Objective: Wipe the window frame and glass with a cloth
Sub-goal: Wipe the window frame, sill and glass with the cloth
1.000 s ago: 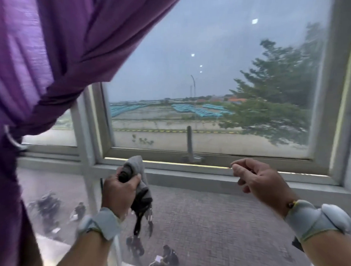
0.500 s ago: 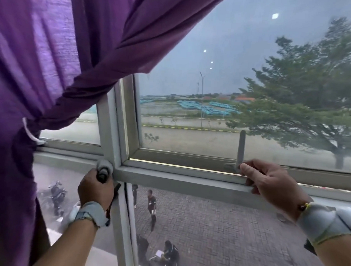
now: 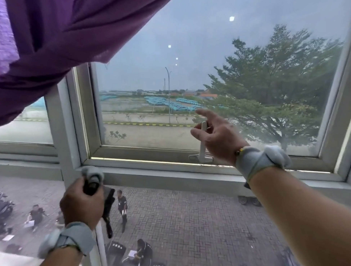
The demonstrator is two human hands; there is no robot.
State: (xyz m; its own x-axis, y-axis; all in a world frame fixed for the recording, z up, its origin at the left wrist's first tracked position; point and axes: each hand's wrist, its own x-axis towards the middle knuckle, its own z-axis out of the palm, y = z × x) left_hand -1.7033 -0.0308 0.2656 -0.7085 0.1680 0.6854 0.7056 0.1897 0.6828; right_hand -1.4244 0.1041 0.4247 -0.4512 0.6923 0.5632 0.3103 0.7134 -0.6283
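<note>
Your right hand (image 3: 216, 137) rose from the lower frame rail to the upright window handle (image 3: 203, 140), its forefinger now stretched out past the handle's top and its thumb on the near side. Your left hand (image 3: 81, 204) carried the grey cloth (image 3: 91, 172) up against the frame corner above it.

Two bare forearms, no sleeves. Left hand (image 3: 80, 205): pale grey-blue cloth band (image 3: 67, 241) wrapped round wrist, well back from fingers, knotted in bulky lump on outer side. Right hand (image 3: 218, 138): matching pale grey band (image 3: 257, 161) behind fingers at wrist, bulky knot on far side; thin yellow-and-dark bracelet (image 3: 238, 152) at band's finger-side edge.
</note>
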